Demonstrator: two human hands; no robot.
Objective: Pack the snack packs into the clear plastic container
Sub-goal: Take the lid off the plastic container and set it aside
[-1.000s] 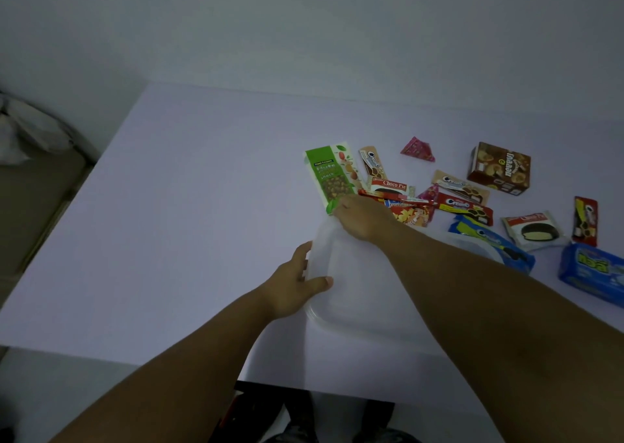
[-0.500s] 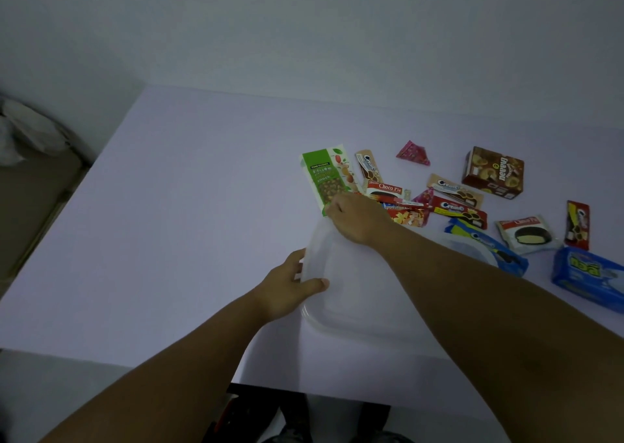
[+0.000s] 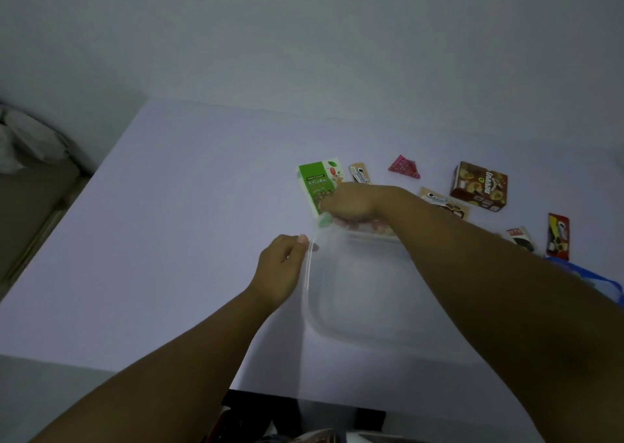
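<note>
From the head view we see a clear plastic container (image 3: 358,284) lying on the pale tabletop (image 3: 189,226), close to the near edge, with our two arms reaching over it. Our left hand (image 3: 282,267) sits at the container's left rim, its fingers (image 3: 301,240) pinched on that rim near the far-left corner. Our right hand (image 3: 354,204) reaches across the container's far edge and covers several snack packs; its fingers curl down, but we cannot tell whether they hold anything.

The left half of the tabletop is bare up to its left and far edges. The packs crowd the right side. A green snack pack (image 3: 319,187) lies just beyond the far-left corner, touching our right hand; its label is too blurred to read. Farther right lie a pink triangular pack (image 3: 404,166), a brown cookie box (image 3: 479,186), a tan Oreo-marked pack (image 3: 439,199), a black and red pack (image 3: 559,236) and a blue pack (image 3: 594,280) at the right edge.
</note>
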